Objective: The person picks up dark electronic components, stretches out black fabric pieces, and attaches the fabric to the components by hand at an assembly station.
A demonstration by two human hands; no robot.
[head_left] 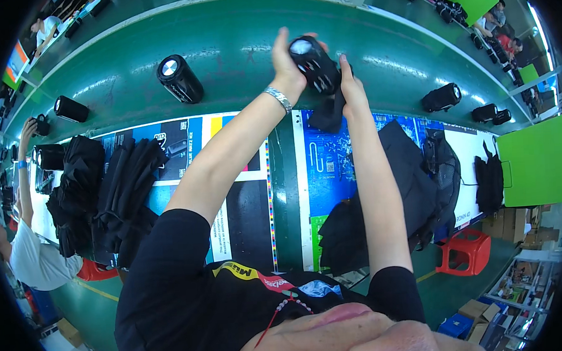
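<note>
Over the green surface, my left hand (290, 64) is wrapped round a black cylindrical speaker (318, 67), which tilts with its shiny silver round end up and to the left. My right hand (351, 90) is closed at the speaker's lower right side, on a black cloth piece (328, 114) that looks like a pouch and hangs below the speaker. Its fingers are partly hidden behind the cloth. Another black speaker (181, 80) stands to the left of my hands on the same surface.
Heaps of black cloth pouches (126, 187) lie left and right (396, 188) on printed sheets. Further speakers (71, 108) stand along the green conveyor (242, 44). At far left a co-worker's hand (29, 128) touches one. A red stool (464, 253) and green panel (534, 162) are right.
</note>
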